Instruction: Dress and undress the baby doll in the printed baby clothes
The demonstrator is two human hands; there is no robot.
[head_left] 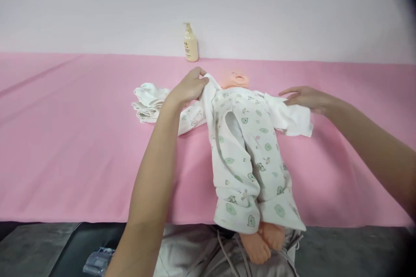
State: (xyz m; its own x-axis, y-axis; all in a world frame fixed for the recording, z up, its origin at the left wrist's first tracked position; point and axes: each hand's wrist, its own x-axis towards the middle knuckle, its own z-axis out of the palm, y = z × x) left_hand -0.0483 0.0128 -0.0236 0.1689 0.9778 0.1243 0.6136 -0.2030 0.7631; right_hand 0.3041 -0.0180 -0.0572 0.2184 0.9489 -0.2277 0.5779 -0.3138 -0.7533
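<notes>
A baby doll [238,78] lies on its back with its head toward the wall and its bare feet over the table's front edge. White printed baby clothes [260,138] with green animal shapes cover its body and legs. At the doll's shoulder on the left, my left hand [192,86] pinches the edge of a white garment panel [210,88]. My right hand [305,98] rests by the white sleeve [294,119] on the other side, fingers stretched out and touching the cloth. The other sleeve [192,117] lies flat beneath my left wrist.
A folded stack of printed cloths [147,101] sits left of the doll. Against the wall stands a cream pump bottle [191,45]. Pink cloth [81,151] covers the table. Below its front edge are a dark chair [78,246] and a clear plastic object [97,260].
</notes>
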